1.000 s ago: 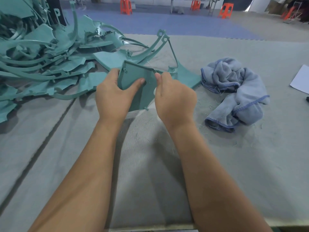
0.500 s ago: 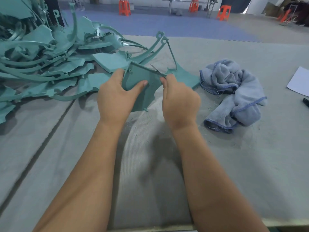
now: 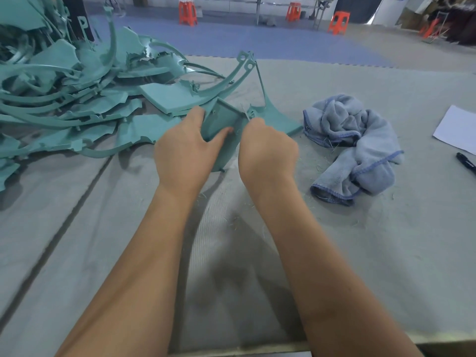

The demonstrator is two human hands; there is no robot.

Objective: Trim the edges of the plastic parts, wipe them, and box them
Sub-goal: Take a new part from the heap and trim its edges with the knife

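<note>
The teal plastic part [image 3: 226, 119] was held tilted just above the grey table mat [image 3: 334, 253], pinched by the left hand [image 3: 185, 153] with thumb on its face, while the right hand [image 3: 266, 150], fingers curled, worked its right edge, what it held unclear

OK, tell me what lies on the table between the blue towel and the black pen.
In the head view, nothing lies between the blue towel and the black pen: only bare grey table covering with a few fine shavings. The white paper sits farther back.
</note>
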